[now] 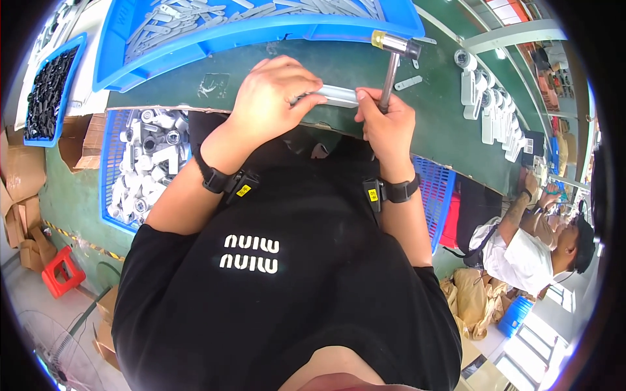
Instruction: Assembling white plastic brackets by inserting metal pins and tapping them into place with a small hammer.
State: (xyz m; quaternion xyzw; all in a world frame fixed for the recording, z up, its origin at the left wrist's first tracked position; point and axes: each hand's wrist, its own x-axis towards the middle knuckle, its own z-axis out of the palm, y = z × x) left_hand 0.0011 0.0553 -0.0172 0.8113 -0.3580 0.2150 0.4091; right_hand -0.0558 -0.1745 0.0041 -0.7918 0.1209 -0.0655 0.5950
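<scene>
A narrow light-grey bar-shaped part (340, 96) spans the gap between my hands, just above the near edge of the green table. My left hand (275, 94) is closed, pinching the part's left end between thumb and fingers. At the other end, my right hand (389, 124) presses thumb and fingertips near the part while wrapped round a small hammer (389, 79). The hammer stands upright out of that hand, its head yellowish at one end and black at the other. My palms and the hammer's lower grip are hidden.
Beyond my hands, a blue bin (261, 32) holds many flat grey pieces. A blue tray (55, 91) of small black parts lies left. Below the table edge stands a blue crate (107, 163) of white-grey parts. White parts (492, 114) line the table's right, near another person (521, 251).
</scene>
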